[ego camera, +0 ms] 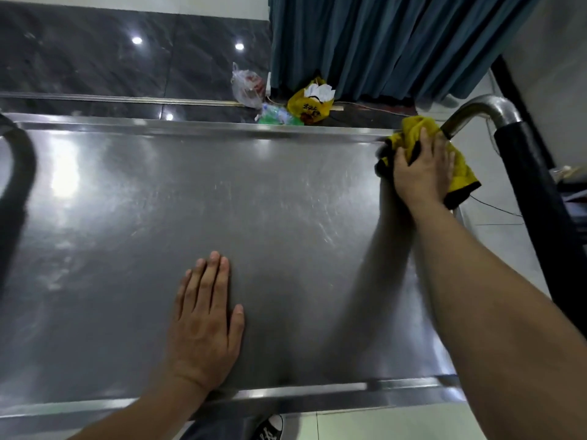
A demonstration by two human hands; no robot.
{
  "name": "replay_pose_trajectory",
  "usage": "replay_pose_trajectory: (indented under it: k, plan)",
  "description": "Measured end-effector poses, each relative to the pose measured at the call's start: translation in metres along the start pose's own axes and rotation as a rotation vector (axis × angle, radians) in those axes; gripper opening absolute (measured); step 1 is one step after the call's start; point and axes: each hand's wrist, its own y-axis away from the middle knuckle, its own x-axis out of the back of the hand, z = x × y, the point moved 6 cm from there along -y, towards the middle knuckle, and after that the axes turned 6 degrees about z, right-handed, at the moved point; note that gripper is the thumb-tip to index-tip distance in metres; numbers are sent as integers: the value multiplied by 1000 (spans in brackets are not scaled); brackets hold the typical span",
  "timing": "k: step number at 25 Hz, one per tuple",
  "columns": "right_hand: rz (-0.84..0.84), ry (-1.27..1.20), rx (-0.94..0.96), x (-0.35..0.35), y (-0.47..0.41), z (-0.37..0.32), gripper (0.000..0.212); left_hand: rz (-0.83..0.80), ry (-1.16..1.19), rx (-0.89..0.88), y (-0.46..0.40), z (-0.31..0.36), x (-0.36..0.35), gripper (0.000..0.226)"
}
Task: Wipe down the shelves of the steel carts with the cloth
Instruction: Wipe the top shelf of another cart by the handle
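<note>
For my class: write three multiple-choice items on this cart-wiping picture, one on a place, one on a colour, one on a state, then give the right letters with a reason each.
1. Where on the steel shelf is the cloth?
A far right corner
B near left corner
C centre

2. What colour is the cloth?
A white
B yellow with dark edging
C red

3. How does the left hand lie?
A gripping the cart handle
B clenched in a fist
C flat, fingers straight

Answers:
1 A: the right hand presses it in the corner beside the handle.
2 B: it shows yellow with a dark hem.
3 C: its palm rests on the shelf near the front rim.
</note>
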Motion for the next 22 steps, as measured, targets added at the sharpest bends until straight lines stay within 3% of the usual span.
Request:
replay_pose_trajectory:
  k: [2,6,11,14,19,20,22]
  plan:
    - [21,4,20,-1,17,-10,68,-11,-14,9,0,-1,0,69]
    - [-125,-65,436,-4,45,-29,58,-19,-20,5,2,-3,0,71]
    - [6,-14,5,4,25,3,66,1,-29,5,0,1,0,70]
    - [-11,-24,226,-9,79,-52,65,-6,-39,2,0,1,1,70]
    - [-241,-104,725,-39,151,-128,63,-6,-53,6,0,3,2,70]
    - [-239,-91,745,-40,139,-124,62,-9,-50,2,0,4,2,70]
    - [-177,-44,612,-37,102,-108,64,-7,-40,2,0,5,1,70]
